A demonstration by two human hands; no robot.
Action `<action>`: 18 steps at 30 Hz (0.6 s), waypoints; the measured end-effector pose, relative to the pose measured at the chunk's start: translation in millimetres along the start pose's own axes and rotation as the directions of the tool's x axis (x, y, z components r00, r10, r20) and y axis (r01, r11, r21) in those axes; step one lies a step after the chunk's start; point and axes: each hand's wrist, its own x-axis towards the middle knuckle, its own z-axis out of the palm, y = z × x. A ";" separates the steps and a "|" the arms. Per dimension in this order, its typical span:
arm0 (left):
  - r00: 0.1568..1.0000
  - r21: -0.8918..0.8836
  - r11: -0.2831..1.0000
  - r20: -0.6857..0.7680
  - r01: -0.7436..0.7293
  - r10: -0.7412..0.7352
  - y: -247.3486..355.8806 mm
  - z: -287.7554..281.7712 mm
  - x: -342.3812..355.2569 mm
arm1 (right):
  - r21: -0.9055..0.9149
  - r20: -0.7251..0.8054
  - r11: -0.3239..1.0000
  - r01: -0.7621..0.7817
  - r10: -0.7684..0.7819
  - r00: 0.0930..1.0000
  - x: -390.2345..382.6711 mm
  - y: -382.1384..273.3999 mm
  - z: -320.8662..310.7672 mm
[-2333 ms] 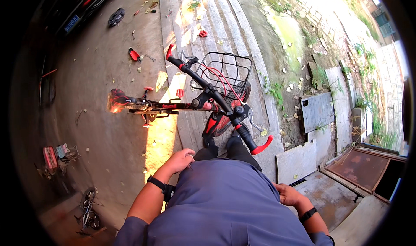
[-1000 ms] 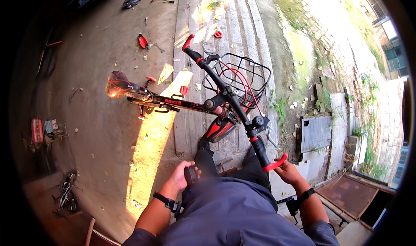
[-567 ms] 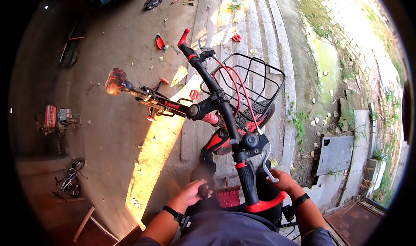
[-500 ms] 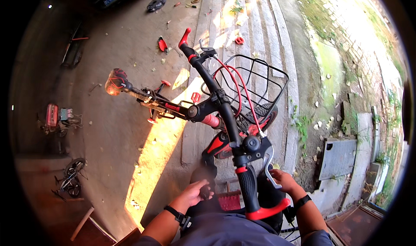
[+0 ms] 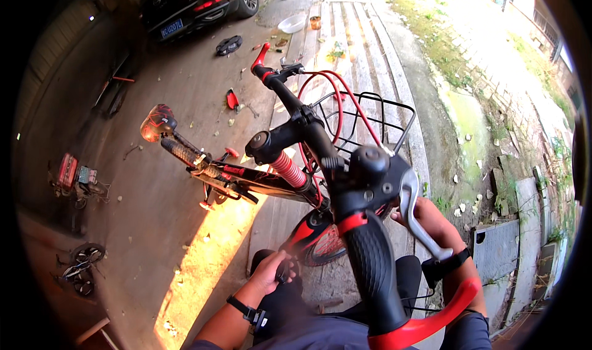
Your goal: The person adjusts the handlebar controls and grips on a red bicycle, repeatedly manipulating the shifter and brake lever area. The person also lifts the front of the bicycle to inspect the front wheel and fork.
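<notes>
A bicycle stands in front of me, its black handlebar (image 5: 317,137) running from far left to near right. My left hand (image 5: 271,272) is closed around something small and dark, too blurred to name, above my knee and left of the front wheel (image 5: 327,248). Beyond the near ribbed grip (image 5: 370,270), my right hand (image 5: 428,219) has its fingers bent at the wheel's right side. The silver brake lever (image 5: 413,211) partly covers that hand, so what its fingertips pinch is hidden. A red bar end (image 5: 431,319) juts toward me.
A black wire basket (image 5: 385,112) sits at the bicycle's front, and its saddle (image 5: 158,123) lies left. A parked car (image 5: 197,11) stands far back. On the floor are a red piece (image 5: 232,99) and a black part (image 5: 229,45). Other cycles (image 5: 83,270) stand at the left.
The view has tilted up, showing more of the car. The near grip looks larger and closer. My right hand has moved forward to the wheel; my left hand has shifted slightly left, still closed.
</notes>
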 end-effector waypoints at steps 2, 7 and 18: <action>0.999 0.004 1.000 0.017 -0.031 0.031 -2.4 -3.5 -2.5 | -0.031 0.039 0.997 0.074 -0.073 0.997 3.4 1.6 2.5; 0.988 0.004 0.990 0.072 -0.139 0.138 -15.3 -20.0 -20.2 | 0.159 0.108 0.978 0.133 -0.151 0.983 -18.5 -40.4 33.4; 0.934 -0.112 0.984 0.317 -0.135 0.164 -55.6 26.4 -77.2 | 0.068 0.186 0.786 0.615 -0.615 0.766 -74.0 -85.7 186.0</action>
